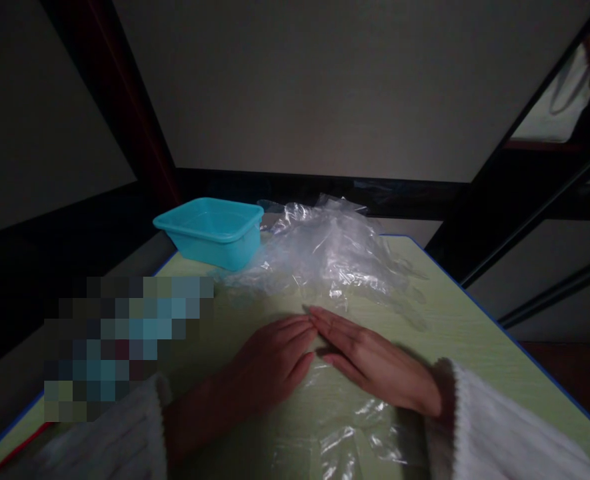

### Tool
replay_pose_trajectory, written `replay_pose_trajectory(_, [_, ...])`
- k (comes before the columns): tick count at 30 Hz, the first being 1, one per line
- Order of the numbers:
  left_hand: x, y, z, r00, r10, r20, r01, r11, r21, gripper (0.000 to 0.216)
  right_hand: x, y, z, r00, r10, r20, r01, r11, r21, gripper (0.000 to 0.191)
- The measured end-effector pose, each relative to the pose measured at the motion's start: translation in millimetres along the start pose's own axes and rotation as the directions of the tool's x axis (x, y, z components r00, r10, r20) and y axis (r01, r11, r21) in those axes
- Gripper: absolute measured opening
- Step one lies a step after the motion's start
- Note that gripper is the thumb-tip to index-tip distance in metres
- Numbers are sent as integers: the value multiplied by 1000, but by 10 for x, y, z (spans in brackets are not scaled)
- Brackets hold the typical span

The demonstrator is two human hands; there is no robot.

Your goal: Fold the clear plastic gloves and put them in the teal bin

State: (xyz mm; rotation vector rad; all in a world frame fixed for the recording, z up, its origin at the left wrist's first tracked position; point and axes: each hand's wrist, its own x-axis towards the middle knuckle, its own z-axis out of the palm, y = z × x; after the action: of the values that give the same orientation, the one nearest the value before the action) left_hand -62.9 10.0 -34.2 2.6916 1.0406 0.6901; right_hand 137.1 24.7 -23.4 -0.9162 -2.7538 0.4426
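Observation:
My left hand [275, 357] lies flat with its fingers stretched out and pointing inward. Opposite it, my right hand [369, 360] is flat too, and the fingertips of both meet over the table. Beneath and below them is a thin clear plastic sheet, seemingly a disposable glove [342, 450]; its upper part is hidden by the hands. Beyond my fingertips rests a loose heap of clear plastic gloves [325, 247], some with finger-like ends showing on the right.
A blue plastic basin [209, 247] stands at the table's far left corner. The pale green table [455, 327] has a blue edge. To the left, a blurred-out patch [129, 350] hides an item. A wall panel [325, 87] rises behind.

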Motion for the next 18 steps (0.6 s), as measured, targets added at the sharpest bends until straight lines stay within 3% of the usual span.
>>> replay_pose_trajectory(5, [-35, 11, 46, 987, -68, 149, 72, 997, -23, 50, -5, 47, 68, 999, 7, 51, -5, 999, -41, 67])
replay_pose_trajectory(12, [-72, -74, 16, 955, -51, 292, 38, 998, 51, 64, -37, 98, 80, 998, 4, 60, -3, 1000, -32, 72])
replay_pose_trajectory(18, [-64, -128, -37, 918, -102, 383, 82, 994, 70, 77, -63, 164, -26, 972, 53, 227, -45, 998, -39, 85])
